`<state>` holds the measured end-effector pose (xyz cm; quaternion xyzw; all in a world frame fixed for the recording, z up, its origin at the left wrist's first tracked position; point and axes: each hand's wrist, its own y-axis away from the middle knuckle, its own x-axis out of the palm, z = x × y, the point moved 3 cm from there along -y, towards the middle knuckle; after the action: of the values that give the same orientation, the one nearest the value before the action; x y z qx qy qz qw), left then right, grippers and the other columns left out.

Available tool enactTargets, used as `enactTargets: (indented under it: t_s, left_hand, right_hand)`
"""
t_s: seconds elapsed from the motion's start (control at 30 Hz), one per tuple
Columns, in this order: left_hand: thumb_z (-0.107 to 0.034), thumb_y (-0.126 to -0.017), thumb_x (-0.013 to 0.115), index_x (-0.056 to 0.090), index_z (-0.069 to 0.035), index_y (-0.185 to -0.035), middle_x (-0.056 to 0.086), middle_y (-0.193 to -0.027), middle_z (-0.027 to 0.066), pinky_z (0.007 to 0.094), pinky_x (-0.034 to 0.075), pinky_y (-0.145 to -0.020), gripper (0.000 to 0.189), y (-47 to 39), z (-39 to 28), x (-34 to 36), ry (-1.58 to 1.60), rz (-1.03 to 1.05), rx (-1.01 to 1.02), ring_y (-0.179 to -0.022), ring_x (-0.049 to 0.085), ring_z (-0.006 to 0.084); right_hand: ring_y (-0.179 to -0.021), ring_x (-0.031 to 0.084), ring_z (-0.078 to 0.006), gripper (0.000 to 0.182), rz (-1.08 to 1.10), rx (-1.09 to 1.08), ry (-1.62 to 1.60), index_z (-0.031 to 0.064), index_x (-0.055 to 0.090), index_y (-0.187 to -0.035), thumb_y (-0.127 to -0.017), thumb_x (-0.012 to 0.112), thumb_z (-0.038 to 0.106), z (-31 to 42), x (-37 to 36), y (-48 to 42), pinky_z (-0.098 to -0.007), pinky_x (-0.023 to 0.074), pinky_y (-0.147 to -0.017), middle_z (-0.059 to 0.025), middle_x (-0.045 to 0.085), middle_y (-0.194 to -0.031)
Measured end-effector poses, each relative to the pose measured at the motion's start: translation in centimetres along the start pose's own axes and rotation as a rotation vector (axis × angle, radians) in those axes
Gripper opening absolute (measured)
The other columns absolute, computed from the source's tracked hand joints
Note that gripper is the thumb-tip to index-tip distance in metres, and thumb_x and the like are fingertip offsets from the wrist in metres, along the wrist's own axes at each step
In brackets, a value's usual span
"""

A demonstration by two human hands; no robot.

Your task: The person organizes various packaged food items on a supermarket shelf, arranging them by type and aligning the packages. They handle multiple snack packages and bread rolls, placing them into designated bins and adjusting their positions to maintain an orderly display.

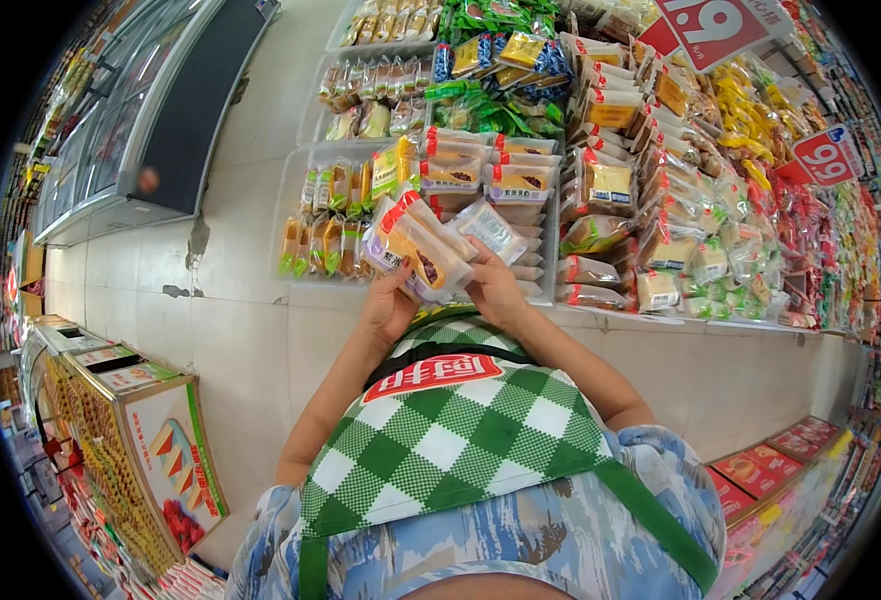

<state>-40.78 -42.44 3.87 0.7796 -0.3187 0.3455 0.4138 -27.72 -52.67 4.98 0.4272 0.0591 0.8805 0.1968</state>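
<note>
Between my two hands are several packaged bread slices with a dark filling shown on the wrapper, held at waist height over the near edge of the display. My left hand grips the lower left side, its thumb on the front pack. On the other side, my right hand grips the right edge of the packs. A pack with its pale labelled back up is just beyond my right fingers; whether I hold it is unclear. Matching packs stand in rows beyond, in a clear plastic bin.
Wrapped bread and other bagged snacks crowd the display to the right, under red price signs. A glass-topped freezer stands left. A printed display stand is at lower left, and red boxes are at lower right.
</note>
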Motion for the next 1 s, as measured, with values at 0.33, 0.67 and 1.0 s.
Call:
enactTargets:
  t_s: [0.33, 0.67, 1.0]
  left_hand:
    - [-0.017, -0.083, 0.064, 0.042, -0.008, -0.134, 0.052, -0.132, 0.0113, 0.0512, 0.035, -0.106, 0.056, 0.7, -1.3, -2.4, 0.085, -0.079, 0.093, -0.123, 0.048, 0.0314]
    - [-0.009, -0.082, 0.062, 0.046, -0.007, -0.129, 0.057, -0.125, 0.0086, 0.0477, 0.037, -0.105, 0.05, 1.5, -1.7, -2.0, 0.151, -0.025, 0.052, -0.118, 0.052, 0.0284]
    - [-0.012, -0.083, 0.063, 0.05, -0.004, -0.125, 0.06, -0.12, 0.011, 0.0493, 0.044, -0.098, 0.045, 1.4, -0.2, -0.2, -0.167, -0.054, -0.124, -0.11, 0.058, 0.0292]
  right_hand:
    - [-0.11, 0.056, -0.0294, 0.057, -0.538, -0.296, 1.249, 0.0027, 0.054, -0.121, -0.069, 0.072, 0.018, 2.0, -10.6, -3.6, -0.0356, 0.0423, -0.095, -0.015, 0.06, -0.115]
    - [-0.097, 0.061, -0.025, 0.051, -0.393, 0.031, 0.85, 0.0026, 0.054, -0.119, -0.072, 0.062, 0.019, 0.3, -14.4, -4.4, -0.0341, 0.0484, -0.085, -0.0141, 0.061, -0.108]
    - [-0.091, 0.059, -0.0136, 0.045, -0.173, 0.002, 0.435, 0.0008, 0.057, -0.117, -0.073, 0.046, -0.002, 3.1, -5.7, -1.0, -0.0253, 0.0459, -0.083, -0.0047, 0.063, -0.104]
